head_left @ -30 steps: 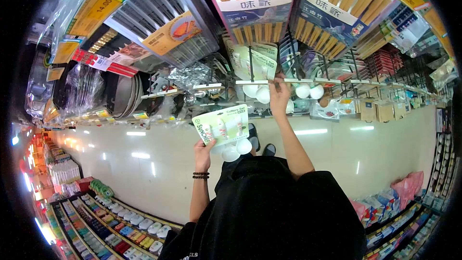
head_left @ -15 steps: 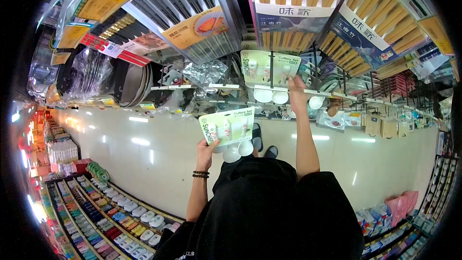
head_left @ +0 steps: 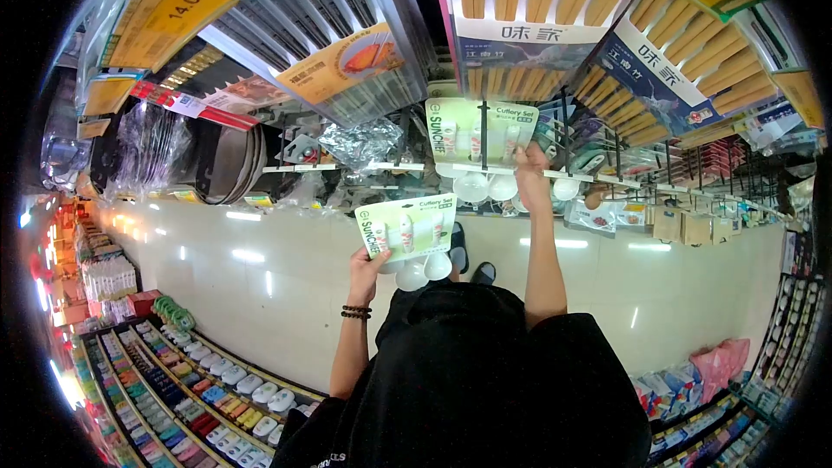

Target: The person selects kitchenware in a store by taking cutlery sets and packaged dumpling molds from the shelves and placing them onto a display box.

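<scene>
A pale green carded cutlery set [head_left: 405,234] is in my left hand [head_left: 367,276], gripped at its lower left corner. White spoon bowls [head_left: 435,266] stick out below that card. A matching cutlery set [head_left: 458,132] hangs on a dark display hook [head_left: 484,126] at the rack in front of me. My right hand [head_left: 532,177] is closed at the lower right edge of this hanging card, fingers bent against it. More white spoon bowls [head_left: 471,187] show under it, beside my right hand.
Chopstick packs [head_left: 530,35] and yellow price tags [head_left: 169,22] fill the rack above. Foil-like packaging [head_left: 364,143] and dark pans [head_left: 234,156] sit left of the hanging set. Shelves of small goods [head_left: 208,390] stand behind me on the tiled floor [head_left: 286,243].
My right hand's fingers have curled in more at the hanging card's edge. The view has shifted slightly. My left hand keeps its hold on the other cutlery set.
</scene>
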### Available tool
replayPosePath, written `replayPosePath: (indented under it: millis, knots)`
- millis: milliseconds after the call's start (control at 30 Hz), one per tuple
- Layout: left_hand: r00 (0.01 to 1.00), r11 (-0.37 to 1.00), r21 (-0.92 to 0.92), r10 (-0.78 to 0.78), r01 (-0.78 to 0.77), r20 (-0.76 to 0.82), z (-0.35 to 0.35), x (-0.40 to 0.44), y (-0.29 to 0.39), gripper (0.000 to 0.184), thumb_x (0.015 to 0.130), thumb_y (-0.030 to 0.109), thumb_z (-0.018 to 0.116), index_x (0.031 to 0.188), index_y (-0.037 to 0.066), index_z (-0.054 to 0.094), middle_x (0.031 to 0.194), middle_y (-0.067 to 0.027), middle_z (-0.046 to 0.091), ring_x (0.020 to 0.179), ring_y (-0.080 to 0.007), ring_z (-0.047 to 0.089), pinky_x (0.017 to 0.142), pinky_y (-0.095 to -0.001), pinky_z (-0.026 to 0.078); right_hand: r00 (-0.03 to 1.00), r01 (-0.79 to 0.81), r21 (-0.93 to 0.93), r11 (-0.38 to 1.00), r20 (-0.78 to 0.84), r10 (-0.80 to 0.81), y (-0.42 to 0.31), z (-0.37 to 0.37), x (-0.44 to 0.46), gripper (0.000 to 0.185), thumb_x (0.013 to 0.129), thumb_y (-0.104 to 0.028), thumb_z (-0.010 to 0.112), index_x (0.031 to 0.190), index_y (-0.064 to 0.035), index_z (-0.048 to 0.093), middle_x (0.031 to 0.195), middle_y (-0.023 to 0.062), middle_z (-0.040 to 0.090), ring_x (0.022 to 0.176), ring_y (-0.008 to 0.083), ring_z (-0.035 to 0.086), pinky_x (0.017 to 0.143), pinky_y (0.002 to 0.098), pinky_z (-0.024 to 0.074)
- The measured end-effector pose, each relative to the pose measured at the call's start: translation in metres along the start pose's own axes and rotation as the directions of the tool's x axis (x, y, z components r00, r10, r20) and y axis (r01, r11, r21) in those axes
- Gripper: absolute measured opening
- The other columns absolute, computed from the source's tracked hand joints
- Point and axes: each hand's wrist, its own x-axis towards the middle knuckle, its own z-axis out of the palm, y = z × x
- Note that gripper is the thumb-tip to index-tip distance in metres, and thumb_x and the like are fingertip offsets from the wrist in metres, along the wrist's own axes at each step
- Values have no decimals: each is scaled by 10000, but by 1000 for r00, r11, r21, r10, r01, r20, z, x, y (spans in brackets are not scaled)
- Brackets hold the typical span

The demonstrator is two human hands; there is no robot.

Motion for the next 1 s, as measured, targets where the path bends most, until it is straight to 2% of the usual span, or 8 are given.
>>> replayPosePath:
  millis: [200,300,400,500,633,733,933,1000]
  knots:
    - [1000,999,29,-20,20,5,5,6,2,226,868,17,658,1093,-2,661,1021,-55,688,882,-108,621,809,-284,493,999,-19,23,1000,-46,20,-6,8,-2,156,990,-95,493,1076,11,568,1080,65,629,972,116,536,890,265,404]
    - [1000,1000,8,-12,12,18,8,7,4,230,863,19,666,1093,0,662,1015,-52,689,873,-106,621,801,-281,494,999,-8,-102,995,-42,4,4,0,3,310,983,-130,530,1263,3,523,1189,89,618,1058,147,552,943,281,409]
    - [999,1000,-2,-15,15,31,11,9,2,239,857,19,676,1095,4,661,1009,-51,690,865,-102,621,793,-276,494,979,-84,-182,980,-198,47,17,-4,7,369,939,-174,602,1250,15,543,1220,85,603,1073,159,543,945,287,402]
    - [999,1000,-12,-21,22,30,11,10,-1,233,855,18,680,1087,6,664,1004,-49,691,862,-99,619,785,-273,494,998,-56,-253,966,-17,53,5,-13,8,406,883,-206,653,1204,33,581,1198,76,610,1042,171,554,934,293,403]
    - [1000,1000,-10,-14,15,28,14,9,-3,221,855,21,683,1074,7,668,994,-45,692,851,-96,618,775,-273,496,958,-189,-214,958,172,228,-21,3,22,393,862,-213,670,1172,20,606,1112,48,630,977,159,571,897,291,421]
    - [1000,1000,-2,-20,20,24,14,6,-3,217,858,21,676,1073,2,666,1002,-50,692,863,-104,620,793,-284,493,954,-111,-280,954,238,181,-44,21,26,423,871,-237,681,1201,11,587,1111,42,629,971,147,568,886,290,430]
    - [999,999,-15,-47,47,3,9,-1,-6,220,858,27,673,1076,-3,663,1032,-65,689,903,-125,626,838,-311,489,872,-337,-345,876,236,428,-56,23,50,403,903,-189,672,1252,-8,581,1206,52,619,1101,142,547,956,286,412]
    - [999,998,-38,-45,45,-2,7,-1,-7,223,852,28,680,1073,-1,664,1032,-65,690,903,-127,627,836,-313,490,886,-314,-302,900,249,392,-46,16,52,376,904,-196,671,1224,-11,601,1182,37,627,1055,136,560,916,281,427]
